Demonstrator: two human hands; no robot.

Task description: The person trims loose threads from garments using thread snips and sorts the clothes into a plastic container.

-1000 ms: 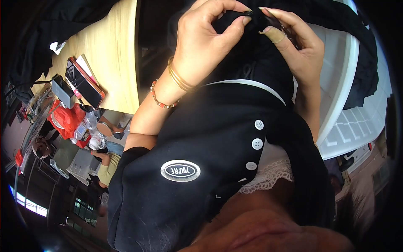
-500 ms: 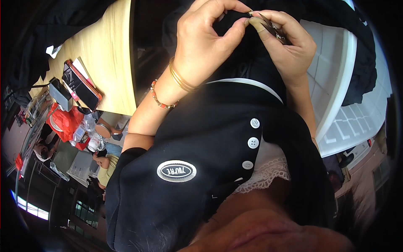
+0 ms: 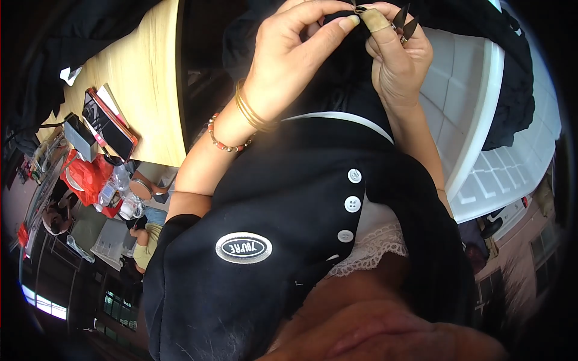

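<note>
While the left hand (image 3: 295, 54) is pinching black cloth (image 3: 342, 75) between thumb and forefinger at the frame's top centre, the right hand (image 3: 398, 69) is pinching beside it — snips (image 3: 410, 29) tucked among curled fingers, seemingly leaving its thumb free.

The place is appearing to be a garment workshop: black cloth (image 3: 513, 99) is hanging over a white tub (image 3: 477, 129) at two o'clock, snips (image 3: 410, 30) are showing at one, a table (image 3: 150, 78) is standing at ten, another person (image 3: 144, 249) is occupying eight.
</note>
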